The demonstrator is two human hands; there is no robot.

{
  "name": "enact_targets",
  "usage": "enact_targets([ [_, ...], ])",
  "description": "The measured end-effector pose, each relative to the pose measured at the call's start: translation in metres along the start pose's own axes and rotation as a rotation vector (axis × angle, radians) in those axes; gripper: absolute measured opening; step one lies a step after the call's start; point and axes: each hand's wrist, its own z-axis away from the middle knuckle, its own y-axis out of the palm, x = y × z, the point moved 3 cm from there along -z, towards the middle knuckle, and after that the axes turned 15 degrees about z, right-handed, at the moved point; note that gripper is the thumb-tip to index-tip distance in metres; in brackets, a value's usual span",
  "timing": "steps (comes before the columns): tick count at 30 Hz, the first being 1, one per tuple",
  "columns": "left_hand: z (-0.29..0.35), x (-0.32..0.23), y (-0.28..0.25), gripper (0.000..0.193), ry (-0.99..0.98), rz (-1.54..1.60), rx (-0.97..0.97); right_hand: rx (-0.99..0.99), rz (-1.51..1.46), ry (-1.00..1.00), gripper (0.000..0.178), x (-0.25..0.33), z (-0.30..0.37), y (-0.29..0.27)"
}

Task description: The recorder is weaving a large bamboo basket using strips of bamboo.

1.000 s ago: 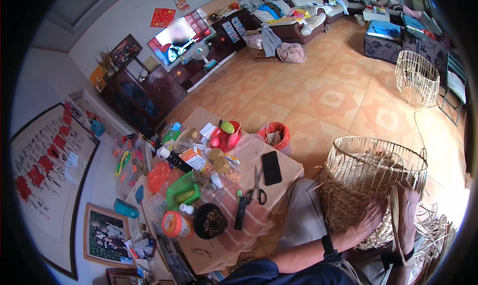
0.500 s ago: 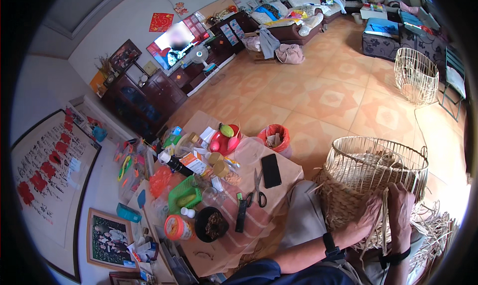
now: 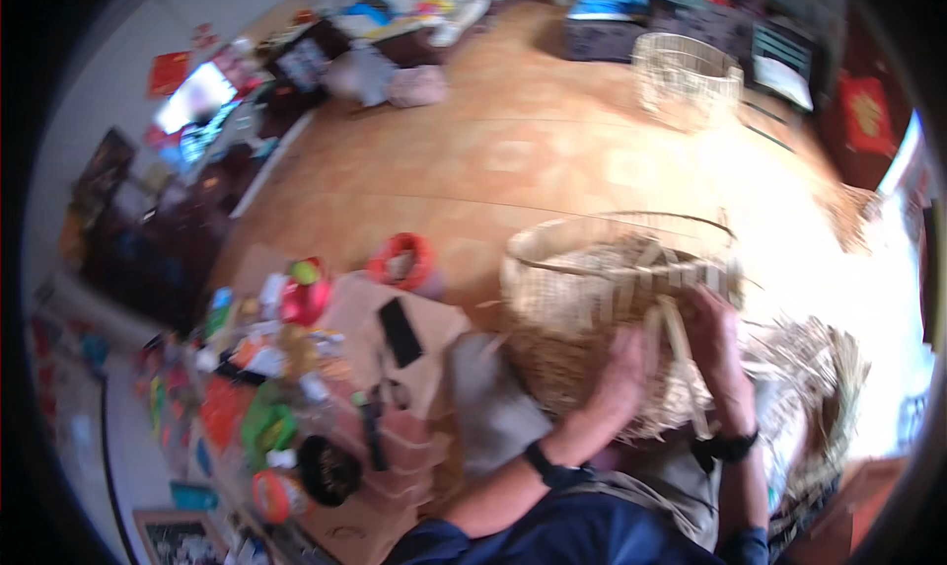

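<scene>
A half-woven basket (image 3: pixel 572 353) stands upright against my legs, with bare pale stakes and a hoop above its braided straw wall. My left hand (image 3: pixel 619 376) is pressed to the near wall, its fingers together; blur hides what they grip. To its right, my right hand (image 3: pixel 712 338) is closed at the top of the weave, by the upper end of a flat straw strip (image 3: pixel 681 358). The strip hangs down between my hands towards my right wrist. Dark bands circle both wrists. More straw shows inside the basket.
Loose straw (image 3: pixel 804 368) lies heaped at my right. On the left, a low table (image 3: pixel 429 318) bears a phone (image 3: pixel 400 330), scissors (image 3: pixel 397 392), a black bowl (image 3: pixel 328 469) and bottles. A red-lined bin (image 3: pixel 402 259) stands beyond it. Another basket frame (image 3: pixel 688 76) is farther off.
The view has swung right and blurred, so the basket sits nearer the middle. My hands, close together before, are now farther apart, with the straw strip between them.
</scene>
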Motion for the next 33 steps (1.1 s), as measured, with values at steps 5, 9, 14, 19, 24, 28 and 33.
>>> enact_targets([
  [5,-0.01,-0.039,-0.012,0.018,0.236,-0.288,0.104,0.161,-0.417,0.368,0.017,-0.014,0.027,-0.01],
  [9,-0.01,-0.041,-0.01,0.012,0.241,-0.277,0.149,0.13,-0.311,0.272,0.02,-0.012,0.028,-0.019],
  [14,-0.008,-0.037,-0.012,0.016,0.312,-0.299,0.125,0.085,0.051,0.05,0.034,0.003,0.015,-0.013],
  [19,0.008,0.027,0.016,0.03,-0.016,0.118,-0.023,0.086,0.211,-0.064,0.033,-0.001,0.004,0.003],
  [24,0.002,-0.049,0.008,0.042,-0.028,-0.166,0.309,0.206,0.168,0.177,0.025,-0.019,0.01,-0.016],
  [28,0.004,-0.006,0.039,0.042,-0.09,-0.487,0.328,0.237,0.196,-0.008,0.029,0.008,-0.001,-0.008],
  [33,0.004,-0.017,0.039,0.037,0.116,-0.725,0.119,0.128,0.363,-0.142,0.029,-0.014,-0.004,-0.001],
])
